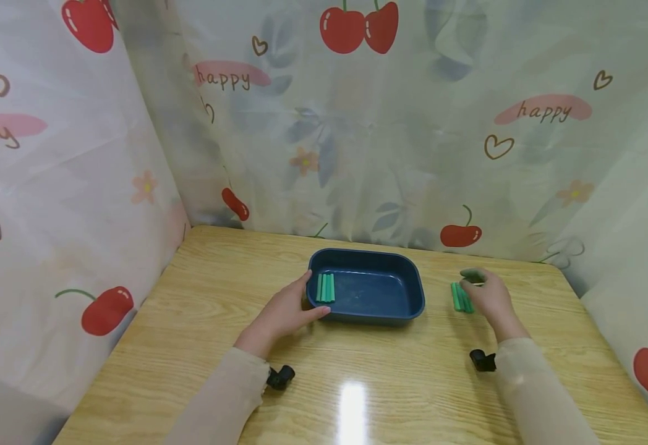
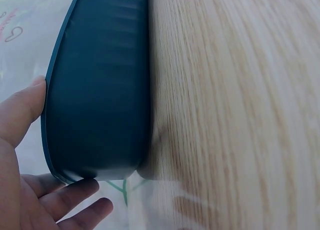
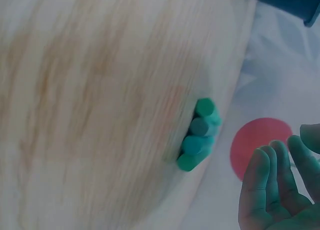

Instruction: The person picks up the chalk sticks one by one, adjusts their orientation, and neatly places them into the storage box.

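A dark blue rectangular tub (image 1: 368,320) stands on the table, with several short green sticks (image 1: 326,288) lying side by side inside its left end. My left hand (image 1: 286,309) holds the tub's near left corner, thumb at the near side and fingers around the left end; in the left wrist view, the thumb meets the rim and the fingertips (image 2: 89,186) touch the wall. To the right of the tub lies a second row of green sticks (image 3: 196,135) with flat, angular ends. Over these sticks hovers my right hand (image 1: 488,296), its fingers loosely extended and holding nothing.
Light wood-grain table (image 1: 413,383) runs back to a hanging printed sheet (image 1: 368,136), with more sheet on the left and right sides. Black camera mounts (image 1: 281,377) sit at both wrists. A bright light reflection shows on the front of the table.
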### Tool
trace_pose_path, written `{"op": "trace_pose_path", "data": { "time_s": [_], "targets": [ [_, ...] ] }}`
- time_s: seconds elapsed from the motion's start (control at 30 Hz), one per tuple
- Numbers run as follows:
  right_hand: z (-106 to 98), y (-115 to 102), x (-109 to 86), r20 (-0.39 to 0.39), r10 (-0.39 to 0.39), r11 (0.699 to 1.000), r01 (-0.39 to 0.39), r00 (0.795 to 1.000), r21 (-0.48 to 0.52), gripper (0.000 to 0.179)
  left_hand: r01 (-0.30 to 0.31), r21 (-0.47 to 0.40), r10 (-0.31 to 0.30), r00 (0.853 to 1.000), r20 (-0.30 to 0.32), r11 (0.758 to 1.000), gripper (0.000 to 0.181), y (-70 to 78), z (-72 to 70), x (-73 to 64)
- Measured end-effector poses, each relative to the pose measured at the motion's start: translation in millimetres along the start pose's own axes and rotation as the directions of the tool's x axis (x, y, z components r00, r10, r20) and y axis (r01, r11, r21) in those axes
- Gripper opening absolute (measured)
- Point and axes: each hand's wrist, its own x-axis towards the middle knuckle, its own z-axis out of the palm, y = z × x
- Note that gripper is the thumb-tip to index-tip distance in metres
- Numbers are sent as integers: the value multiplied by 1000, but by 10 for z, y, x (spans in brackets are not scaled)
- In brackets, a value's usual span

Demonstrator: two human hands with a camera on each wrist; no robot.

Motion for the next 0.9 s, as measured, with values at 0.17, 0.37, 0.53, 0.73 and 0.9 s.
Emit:
{"op": "trace_pose_path", "data": {
  "time_s": [0.17,0.37,0.53,0.73,0.9],
  "targets": [
    [-20,90,62,22,15,1000,-15,1000,1,47,5,5,-5,1000,-1,1000,100,-9,5,10],
    [-53,144,124,89,56,998,-57,994,18,49,17,14,-17,1000,2,1000,101,-29,19,33],
    [-83,198,178,121,83,996,-84,989,4,46,8,7,-8,1000,-1,1000,99,-22,13,25],
    [-104,236,224,145,109,994,-105,983,-31,45,10,4,-10,1000,3,1000,99,-6,0,5],
    [-105,261,258,169,123,991,-114,978,-63,45,10,5,-10,1000,3,1000,99,-12,5,16]
  ]
}}
